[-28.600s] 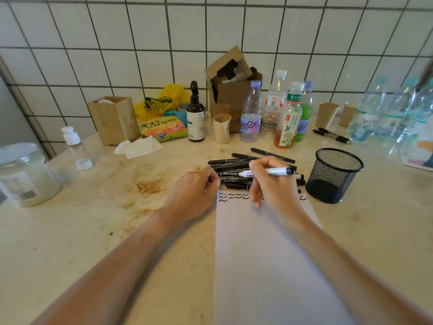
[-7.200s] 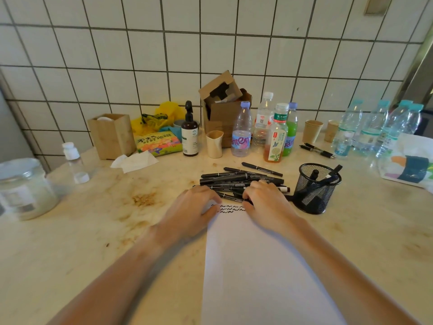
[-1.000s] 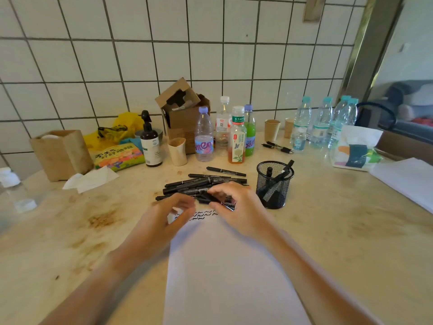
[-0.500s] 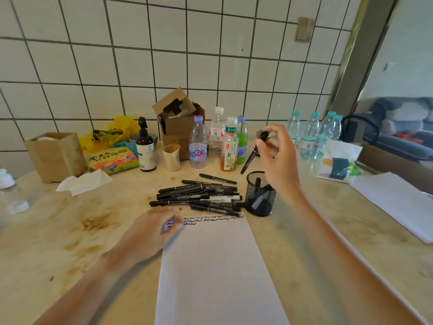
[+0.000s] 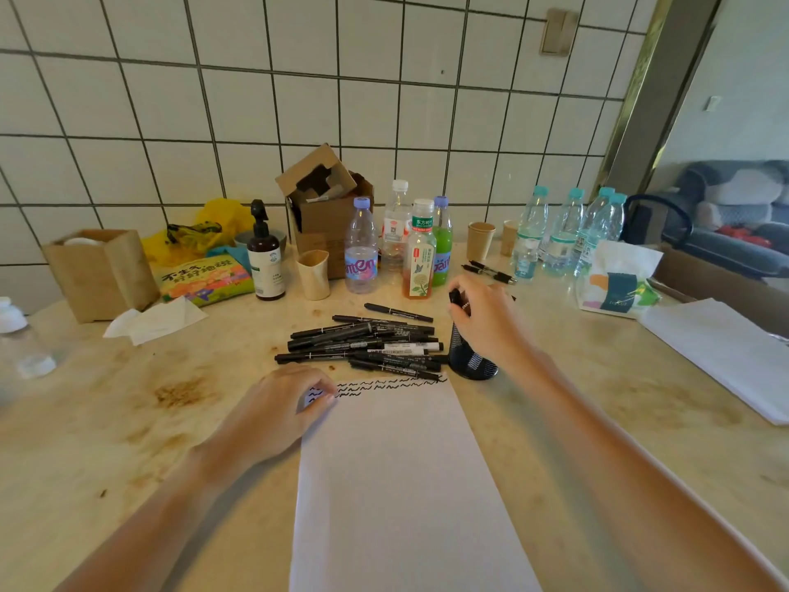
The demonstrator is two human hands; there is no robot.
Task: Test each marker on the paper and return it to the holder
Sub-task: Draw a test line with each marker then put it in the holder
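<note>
A white sheet of paper [image 5: 401, 484] lies in front of me with black squiggles along its top edge. My left hand [image 5: 277, 410] rests on its top left corner, fingers loosely curled. Beyond the paper lies a heap of black markers [image 5: 363, 341]. To the heap's right stands a black mesh holder [image 5: 469, 361], mostly hidden behind my right hand [image 5: 482, 322]. That hand is over the holder's mouth and pinches the top end of a black marker [image 5: 454, 297] that points down into it.
Along the tiled wall stand a cardboard box [image 5: 328, 207], drink bottles [image 5: 420, 249], a pump bottle [image 5: 264, 254], paper cups [image 5: 314, 275], a wooden box [image 5: 100, 271] and water bottles [image 5: 568, 228]. Two pens [image 5: 489, 271] lie behind the holder. More white paper [image 5: 726, 348] lies at the right.
My right hand has come down from above the holder, lowering the black marker into it. My left hand has stayed on the paper's corner.
</note>
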